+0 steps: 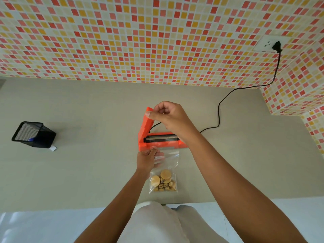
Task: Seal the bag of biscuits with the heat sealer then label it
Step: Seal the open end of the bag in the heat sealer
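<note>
The bag of biscuits (164,174) lies flat on the grey counter (78,172), near its front edge, its clear upper half empty and stretched away from the person so that the mouth rests over the sealing strip of the orange heat sealer (158,140); the biscuits (163,181), round ones and broken bits, sit bunched at the closed end. It looks light and limp, slippery thin film that will wrinkle or creep if let go, and the contents would likely crumble under pressure; best held by the empty film just short of the strip, pulled taut and flat. The left hand (149,159) does about that, fingers pinched on the bag's left edge close to the sealer. The right hand (166,116) is curled around the tip of the raised lid arm, thumb and fingers closed on it, the arm standing up and open. The sealer's black cord (220,106) runs to a wall socket (270,43); a black mesh pen holder (34,135) stands well apart to the left.
</note>
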Available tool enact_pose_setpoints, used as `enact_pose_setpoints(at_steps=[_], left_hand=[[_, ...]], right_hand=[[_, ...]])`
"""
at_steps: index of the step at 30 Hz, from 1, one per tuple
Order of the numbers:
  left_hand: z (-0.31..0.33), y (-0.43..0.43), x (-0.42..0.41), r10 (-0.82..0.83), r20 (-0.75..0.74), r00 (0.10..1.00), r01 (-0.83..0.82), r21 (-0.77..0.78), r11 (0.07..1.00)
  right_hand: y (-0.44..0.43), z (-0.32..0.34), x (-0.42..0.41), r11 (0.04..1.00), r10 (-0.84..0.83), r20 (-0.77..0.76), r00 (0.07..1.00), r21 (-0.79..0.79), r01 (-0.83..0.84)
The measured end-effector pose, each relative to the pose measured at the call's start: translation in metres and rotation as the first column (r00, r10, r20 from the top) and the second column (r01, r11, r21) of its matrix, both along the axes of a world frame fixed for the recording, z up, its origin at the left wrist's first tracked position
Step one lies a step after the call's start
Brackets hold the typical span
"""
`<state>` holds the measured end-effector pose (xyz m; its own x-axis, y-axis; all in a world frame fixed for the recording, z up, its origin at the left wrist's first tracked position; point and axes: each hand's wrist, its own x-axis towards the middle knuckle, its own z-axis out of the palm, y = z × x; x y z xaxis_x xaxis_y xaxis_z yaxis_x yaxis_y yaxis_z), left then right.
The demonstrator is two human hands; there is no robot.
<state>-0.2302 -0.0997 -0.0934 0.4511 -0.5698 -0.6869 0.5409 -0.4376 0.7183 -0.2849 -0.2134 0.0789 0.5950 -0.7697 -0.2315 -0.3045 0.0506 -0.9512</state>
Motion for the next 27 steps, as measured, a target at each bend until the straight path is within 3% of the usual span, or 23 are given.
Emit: enact_pose_setpoints(at_steps=[15, 19, 23, 27], left_hand=[[-0.005, -0.001, 0.001, -0.021, 0.015, 1.000, 0.021, 0.017, 1.000], [-0.001, -0.001, 0.001, -0.031, 0.030, 0.999, 0.031, 0.006, 1.000], [-0.001, -0.001, 0.001, -0.035, 0.013, 0.999, 0.035, 0.015, 0.999], [-0.001, 0.000, 0.002, -0.037, -0.002, 0.999, 0.037, 0.013, 0.999]], right_hand=[[0.017, 0.004, 0.036, 0.974, 0.162, -0.062, 0.985, -0.148, -0.169], [0.001, -0.014, 0.009, 0.994, 0.019, -0.020, 1.000, -0.112, -0.021], [-0.010, -0.070, -0.038, 0.971, -0.193, -0.234, 0.953, -0.185, 0.151], [0.003, -0.118, -0.080, 0.953, -0.291, -0.435, 0.852, -0.205, 0.221]])
